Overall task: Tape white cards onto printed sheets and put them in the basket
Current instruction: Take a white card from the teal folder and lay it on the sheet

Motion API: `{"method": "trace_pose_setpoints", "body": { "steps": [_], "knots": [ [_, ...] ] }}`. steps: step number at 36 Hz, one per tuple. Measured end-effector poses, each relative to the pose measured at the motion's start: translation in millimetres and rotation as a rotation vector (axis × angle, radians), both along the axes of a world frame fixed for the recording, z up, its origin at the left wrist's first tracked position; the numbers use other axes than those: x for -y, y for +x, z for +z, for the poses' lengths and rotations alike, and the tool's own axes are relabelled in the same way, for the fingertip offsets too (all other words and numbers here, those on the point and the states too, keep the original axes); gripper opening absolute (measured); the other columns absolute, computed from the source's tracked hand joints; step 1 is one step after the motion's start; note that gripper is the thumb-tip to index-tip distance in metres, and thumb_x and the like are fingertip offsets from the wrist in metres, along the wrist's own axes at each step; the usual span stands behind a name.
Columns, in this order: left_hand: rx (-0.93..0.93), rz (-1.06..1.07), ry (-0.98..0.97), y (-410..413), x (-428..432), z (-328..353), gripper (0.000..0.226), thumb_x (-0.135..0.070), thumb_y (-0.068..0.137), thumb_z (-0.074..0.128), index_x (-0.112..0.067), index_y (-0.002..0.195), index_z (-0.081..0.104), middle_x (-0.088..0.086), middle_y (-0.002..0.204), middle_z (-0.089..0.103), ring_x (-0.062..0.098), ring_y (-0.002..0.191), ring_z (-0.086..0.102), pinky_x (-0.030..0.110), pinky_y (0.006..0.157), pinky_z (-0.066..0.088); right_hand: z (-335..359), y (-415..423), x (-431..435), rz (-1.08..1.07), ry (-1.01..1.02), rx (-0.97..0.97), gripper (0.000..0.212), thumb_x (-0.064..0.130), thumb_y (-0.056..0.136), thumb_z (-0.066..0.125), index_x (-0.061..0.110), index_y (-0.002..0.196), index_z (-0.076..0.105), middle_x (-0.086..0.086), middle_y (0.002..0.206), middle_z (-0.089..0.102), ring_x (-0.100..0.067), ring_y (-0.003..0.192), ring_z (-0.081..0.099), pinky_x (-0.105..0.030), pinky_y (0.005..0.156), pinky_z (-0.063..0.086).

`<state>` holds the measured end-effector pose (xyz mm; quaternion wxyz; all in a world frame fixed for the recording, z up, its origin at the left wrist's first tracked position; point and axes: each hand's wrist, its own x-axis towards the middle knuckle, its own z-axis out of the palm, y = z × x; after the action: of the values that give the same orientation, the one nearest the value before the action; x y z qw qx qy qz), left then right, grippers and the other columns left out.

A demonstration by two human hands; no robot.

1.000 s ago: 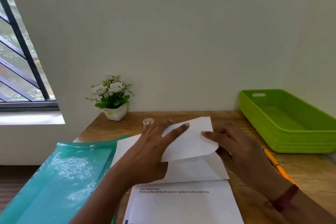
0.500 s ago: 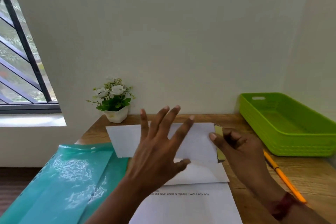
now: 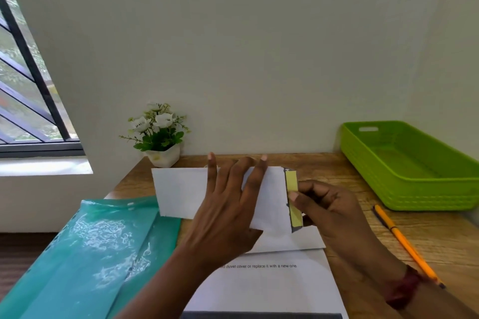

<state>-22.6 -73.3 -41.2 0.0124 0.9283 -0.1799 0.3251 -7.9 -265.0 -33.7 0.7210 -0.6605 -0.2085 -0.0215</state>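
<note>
While your left hand lies flat and spread on the white card, your right hand pinches its yellow tape strip; the card may slide and the strip stick crooked.

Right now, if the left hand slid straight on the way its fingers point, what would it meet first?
The left hand points toward the wall, fingers spread over the white card. Past the card's far edge, bare desk then probably the wall; depth is unclear.
</note>
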Motion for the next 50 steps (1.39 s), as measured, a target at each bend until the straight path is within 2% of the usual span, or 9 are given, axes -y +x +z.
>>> {"method": "trace_pose_setpoints", "body": {
  "steps": [3,7,14,19,24,32,40,47,50],
  "knots": [
    [0.000,-0.018,0.008,-0.5,0.1,-0.1,0.123,-0.051,0.059,0.083,-0.016,0.151,0.010,0.013,0.135,0.036,0.032,0.127,0.038,0.060,0.118,-0.002,-1.1,0.2,-0.5,-0.074,-0.095,0.086,0.023,-0.004,0.085,0.065,0.017,0.087,0.075,0.004,0.077,0.076,-0.008,0.063,0.069,-0.017,0.056,0.051],
    [-0.002,-0.017,0.047,-0.4,1.8,-1.1,0.129,-0.052,0.056,0.086,-0.016,0.152,0.009,0.014,0.134,0.035,0.032,0.126,0.036,0.060,0.117,-0.001,-5.5,3.6,-2.4,-0.136,-0.171,0.127,0.019,0.000,0.079,0.074,0.019,0.084,0.076,-0.001,0.075,0.075,-0.022,0.064,0.069,-0.026,0.059,0.056],
    [-0.041,-0.042,0.113,-2.2,1.9,-1.3,0.134,-0.057,0.054,0.084,-0.016,0.155,0.005,0.014,0.135,0.034,0.033,0.130,0.032,0.059,0.115,-0.003,0.1,7.9,-3.8,-0.075,-0.281,0.078,0.017,0.006,0.072,0.081,0.018,0.083,0.077,0.006,0.076,0.076,-0.013,0.070,0.073,-0.024,0.062,0.057],
    [-0.023,-0.021,0.108,-3.7,5.0,-2.3,0.135,-0.056,0.054,0.084,-0.014,0.155,0.005,0.013,0.132,0.035,0.031,0.127,0.032,0.056,0.116,-0.003,-4.5,6.8,-6.6,-0.260,-0.361,0.337,0.012,0.008,0.070,0.082,0.017,0.068,0.074,0.006,0.062,0.069,-0.011,0.054,0.064,-0.021,0.052,0.052],
    [0.040,0.007,0.086,-4.5,7.5,-0.1,0.132,-0.054,0.053,0.085,-0.013,0.153,0.008,0.013,0.130,0.037,0.030,0.125,0.034,0.056,0.116,-0.003,-6.1,4.9,-9.4,-0.367,-0.328,0.580,0.020,0.036,0.075,0.074,0.018,0.066,0.069,0.012,0.057,0.063,-0.006,0.053,0.061,-0.012,0.048,0.045],
    [0.033,-0.022,0.087,-6.9,3.5,1.7,0.130,-0.061,0.056,0.080,-0.013,0.152,0.008,0.012,0.130,0.036,0.030,0.124,0.034,0.055,0.117,-0.008,0.1,9.6,-7.2,-0.157,-0.324,0.280,0.021,0.005,0.065,0.084,0.021,0.071,0.072,0.003,0.066,0.070,-0.020,0.060,0.064,-0.018,0.054,0.048],
    [0.034,-0.024,0.117,-6.3,8.2,-1.4,0.131,-0.061,0.056,0.081,-0.012,0.153,0.008,0.013,0.131,0.037,0.030,0.124,0.035,0.060,0.115,-0.001,-2.7,4.2,-11.9,-0.238,-0.428,0.380,0.042,0.000,0.068,0.081,0.022,0.099,0.064,0.016,0.077,0.065,0.003,0.070,0.063,-0.005,0.053,0.042],
    [0.029,-0.028,0.130,-5.6,9.6,-6.3,0.143,-0.065,0.054,0.080,-0.011,0.155,-0.005,0.013,0.138,0.034,0.029,0.128,0.032,0.063,0.117,0.004,-10.7,3.4,-16.1,-0.215,-0.265,0.274,0.025,-0.011,0.077,0.070,0.014,0.072,0.074,-0.002,0.061,0.069,-0.020,0.052,0.064,-0.030,0.043,0.050],
    [0.007,-0.031,0.114,-3.7,4.7,-4.4,0.144,-0.067,0.055,0.079,-0.009,0.155,-0.008,0.013,0.141,0.031,0.030,0.131,0.031,0.060,0.114,0.003,-4.9,2.5,-14.6,-0.137,-0.145,0.164,0.038,-0.017,0.072,0.070,0.019,0.061,0.073,0.000,0.056,0.069,-0.010,0.046,0.062,-0.019,0.040,0.046]
  ]
}}
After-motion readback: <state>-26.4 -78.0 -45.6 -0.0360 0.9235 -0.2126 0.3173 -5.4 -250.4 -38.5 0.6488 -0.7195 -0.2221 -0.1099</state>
